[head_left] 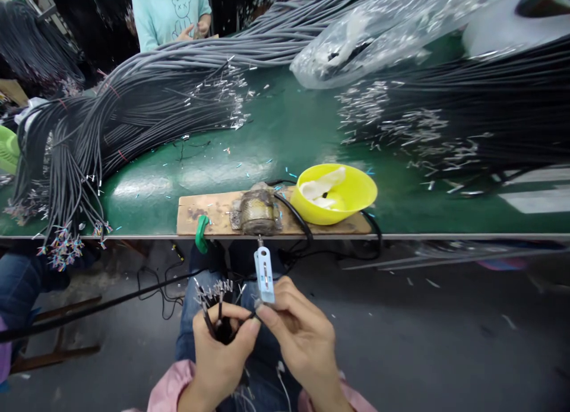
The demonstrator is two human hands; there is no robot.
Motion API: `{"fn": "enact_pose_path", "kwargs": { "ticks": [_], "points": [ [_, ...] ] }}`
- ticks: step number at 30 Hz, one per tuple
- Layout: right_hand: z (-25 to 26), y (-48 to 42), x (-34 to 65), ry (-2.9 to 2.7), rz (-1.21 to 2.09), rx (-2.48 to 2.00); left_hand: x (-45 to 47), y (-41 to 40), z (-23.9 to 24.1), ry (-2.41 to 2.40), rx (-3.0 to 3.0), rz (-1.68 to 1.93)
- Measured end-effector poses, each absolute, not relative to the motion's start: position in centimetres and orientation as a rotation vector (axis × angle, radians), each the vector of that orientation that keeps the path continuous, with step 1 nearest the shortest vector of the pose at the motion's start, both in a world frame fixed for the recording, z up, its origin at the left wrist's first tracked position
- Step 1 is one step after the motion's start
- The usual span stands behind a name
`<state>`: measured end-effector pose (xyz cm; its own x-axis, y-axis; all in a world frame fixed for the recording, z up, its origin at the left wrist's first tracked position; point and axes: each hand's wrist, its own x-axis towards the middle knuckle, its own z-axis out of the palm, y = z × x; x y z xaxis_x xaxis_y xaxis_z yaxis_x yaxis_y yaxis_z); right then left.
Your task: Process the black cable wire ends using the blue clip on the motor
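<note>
My left hand (pixel 222 355) is closed round several short-looking black cables (pixel 209 320), their stripped silvery wire ends sticking up above the fingers. Between its thumb and forefinger one black cable points to the right. My right hand (pixel 307 338) pinches the tip of that cable, the fingertips of both hands almost meeting. Just above them a light blue clothespin (pixel 264 275) hangs from the shaft of a small motor (pixel 258 210) at the table's edge. The thin wires in my right fingertips are mostly hidden.
A wooden board (pixel 214 207) carries the motor, a green clamp (pixel 202 234) and a yellow bowl (pixel 338 207) with white pieces inside. Grey and black cable bundles (pixel 146 103) cover the left of the green table (pixel 294 115), more black cables (pixel 490 115) the right. A person (pixel 171 14) stands opposite.
</note>
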<state>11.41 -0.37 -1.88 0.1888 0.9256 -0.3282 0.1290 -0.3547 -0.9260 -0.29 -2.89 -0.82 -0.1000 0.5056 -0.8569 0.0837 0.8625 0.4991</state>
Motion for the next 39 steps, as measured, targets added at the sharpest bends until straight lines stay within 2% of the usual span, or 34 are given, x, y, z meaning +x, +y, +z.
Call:
{"fn": "enact_pose_path", "kwargs": {
  "ticks": [3, 9, 20, 22, 26, 28, 30, 35, 37, 39],
  "points": [
    [-2.2, -1.0, 10.9, -0.961, 1.180, -1.645, 0.0, -2.7, -0.8, 1.587, 0.453, 0.392],
    [-3.6, -2.8, 11.0, -0.454, 1.696, -1.461, -0.1, -3.0, -1.0, 1.426, 0.357, 0.329],
    [-2.5, -1.3, 11.3, -0.575, 1.602, -1.591, -0.3, -2.8, -0.9, 1.523, 0.474, 0.385],
    [-2.5, -1.6, 10.7, -0.685, 1.467, -1.654, -0.1, -3.1, -0.9, 1.569, 0.488, 0.401],
    [-2.7, -1.7, 10.0, -1.147, 0.818, -1.717, 0.2, -3.3, -1.1, 1.549, 0.489, 0.358],
    [-2.8, -1.6, 10.1, -1.278, 0.646, -1.668, 0.0, -3.1, -1.2, 1.506, 0.473, 0.329],
    [-2.9, -1.4, 10.5, -1.204, 0.834, -1.628, -0.3, -2.7, -1.2, 1.501, 0.488, 0.337],
    [-3.0, -0.4, 12.6, -0.360, 2.049, -1.360, -0.9, -1.5, -1.1, 1.508, 0.575, 0.409],
    [-3.3, 0.5, 13.6, -0.197, 2.249, -1.347, -0.9, -1.2, -0.9, 1.510, 0.562, 0.390],
    [-3.6, 1.5, 14.3, -0.170, 2.210, -1.470, -1.0, -0.9, -0.7, 1.513, 0.554, 0.378]
  ]
}}
